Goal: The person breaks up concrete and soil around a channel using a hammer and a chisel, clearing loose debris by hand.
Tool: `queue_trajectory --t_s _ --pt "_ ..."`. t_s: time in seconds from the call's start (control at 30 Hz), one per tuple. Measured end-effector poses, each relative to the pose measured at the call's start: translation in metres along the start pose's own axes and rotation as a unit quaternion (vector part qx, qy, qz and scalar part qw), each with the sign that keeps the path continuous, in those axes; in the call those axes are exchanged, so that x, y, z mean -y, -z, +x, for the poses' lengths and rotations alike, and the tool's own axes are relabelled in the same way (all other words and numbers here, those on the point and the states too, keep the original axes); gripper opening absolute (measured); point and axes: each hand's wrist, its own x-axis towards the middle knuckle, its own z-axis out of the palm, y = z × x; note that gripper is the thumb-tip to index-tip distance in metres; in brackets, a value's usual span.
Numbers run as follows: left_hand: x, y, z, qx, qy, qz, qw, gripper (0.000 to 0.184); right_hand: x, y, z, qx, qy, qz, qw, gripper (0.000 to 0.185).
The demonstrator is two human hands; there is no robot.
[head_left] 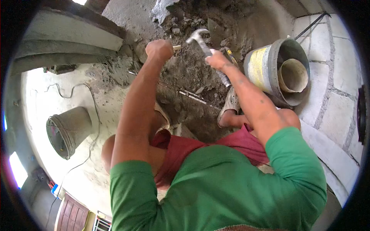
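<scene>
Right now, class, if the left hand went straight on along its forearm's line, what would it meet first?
Probably the pale, jagged lump beyond the left hand; depth is unclear, so it might brush the soil first or pass above.

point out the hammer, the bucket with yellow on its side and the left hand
hammer (205, 48), head camera, on its shaft
bucket (259, 67), head camera, on its outer wall
left hand (159, 49), head camera, back of the hand

Shiny metal hammer head (198, 35), rough crumbly rubble (189, 71), matt cloth shirt (231, 188), dull plastic bucket (271, 73)
</scene>
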Motion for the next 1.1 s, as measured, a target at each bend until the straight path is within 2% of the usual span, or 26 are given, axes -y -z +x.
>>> queue_trajectory --t_s 0.03,0.07,0.1,0.13,0.2,0.23,0.27,0.3,0.37,0.43,0.47,0.53,0.6,0.63,0.67,0.73,0.8,0.83,0.87,0.9,0.93,1.0,1.03,1.07,1.1 --pt "0.005 0.005 0.008 -0.016 0.005 0.011 1.0 0.026 -0.005 0.013 0.012 0.027 -0.083 0.139 0.986 0.063" --pt "0.007 0.005 0.011 -0.023 0.007 0.022 0.999 0.025 -0.004 0.022 -0.033 0.027 -0.15 0.149 0.977 0.061" --pt "-0.024 -0.029 -0.02 0.046 -0.02 -0.015 0.999 0.025 -0.001 0.03 -0.079 0.026 -0.217 0.159 0.963 0.058" --pt "-0.018 -0.013 -0.02 0.046 -0.013 0.006 0.999 0.025 -0.01 0.051 -0.064 0.003 -0.151 0.185 0.971 0.058" --pt "-0.007 -0.004 -0.006 0.015 -0.019 0.018 1.0 0.025 0.029 0.116 -0.058 -0.083 -0.092 0.207 0.97 0.059" --pt "-0.007 -0.007 -0.005 0.015 -0.019 0.017 1.0 0.025 0.041 0.139 -0.059 -0.134 -0.109 0.218 0.961 0.047" --pt "-0.007 -0.007 -0.004 0.012 -0.015 0.009 1.0 0.025 0.042 0.157 -0.049 -0.178 -0.046 0.262 0.947 0.032" --pt "-0.006 -0.008 -0.005 0.012 -0.012 0.001 1.0 0.025 0.04 0.166 -0.032 -0.223 0.024 0.297 0.928 0.024" --pt "-0.009 -0.009 -0.008 0.014 -0.001 0.004 1.0 0.025 0.062 0.153 -0.01 -0.348 0.024 0.306 0.886 0.022" --pt "-0.008 -0.008 -0.009 0.016 0.01 0.007 1.0 0.024 0.052 0.11 0.01 -0.349 0.0 0.217 0.912 0.023" --pt "-0.009 -0.009 -0.009 0.014 0.005 0.007 1.0 0.024 0.03 0.067 0.023 -0.318 -0.001 0.158 0.935 0.027" --pt "-0.009 -0.011 -0.013 0.009 0.002 0.01 1.0 0.023 0.021 -0.01 -0.007 -0.083 0.037 0.062 0.994 0.038" --pt "-0.006 -0.022 -0.022 -0.03 -0.016 0.006 0.999 0.025 0.01 -0.061 -0.026 -0.037 -0.107 0.135 0.984 0.045" --pt "-0.006 -0.027 -0.031 -0.029 -0.013 0.008 0.999 0.025 0.009 -0.067 -0.037 -0.028 -0.162 0.196 0.967 0.046" --pt "-0.009 -0.035 -0.042 -0.029 0.011 -0.019 0.999 0.025 0.002 -0.064 -0.051 -0.027 -0.163 0.198 0.966 0.046" --pt "-0.013 -0.047 -0.065 -0.056 0.027 -0.062 0.996 0.024 0.002 -0.023 -0.081 0.033 -0.138 0.176 0.974 0.058" --pt "0.002 -0.075 -0.075 0.05 -0.002 -0.001 0.999 0.025 -0.002 0.009 -0.1 0.041 -0.128 0.132 0.982 0.059" --pt "0.008 -0.078 -0.084 0.045 0.001 -0.002 0.999 0.025 -0.008 0.019 -0.106 0.057 -0.119 0.09 0.987 0.059" --pt "0.017 -0.081 -0.096 0.131 0.031 -0.037 0.99 0.026 -0.012 0.024 -0.113 0.058 -0.112 0.088 0.988 0.059" --pt "0.028 -0.081 -0.103 0.213 0.059 -0.071 0.973 0.028 -0.02 0.023 -0.116 0.024 -0.085 -0.024 0.996 0.054" --pt "0.046 -0.082 -0.1 0.207 0.063 -0.07 0.974 0.028 -0.025 0.021 -0.117 -0.014 -0.058 -0.135 0.989 0.05" --pt "0.073 -0.082 -0.09 0.046 0.085 -0.11 0.989 0.027 -0.036 0.005 -0.121 -0.039 -0.043 -0.11 0.992 0.049" --pt "0.074 -0.073 -0.09 0.045 0.087 -0.113 0.989 0.027 -0.046 -0.007 -0.12 -0.058 -0.031 -0.088 0.994 0.048" --pt "0.074 -0.056 -0.094 -0.019 0.105 -0.115 0.988 0.027 -0.066 -0.025 -0.106 -0.069 -0.037 -0.132 0.988 0.04" --pt "0.074 -0.046 -0.096 -0.082 0.125 -0.116 0.982 0.026 -0.055 -0.024 -0.108 -0.064 -0.034 -0.135 0.988 0.04"
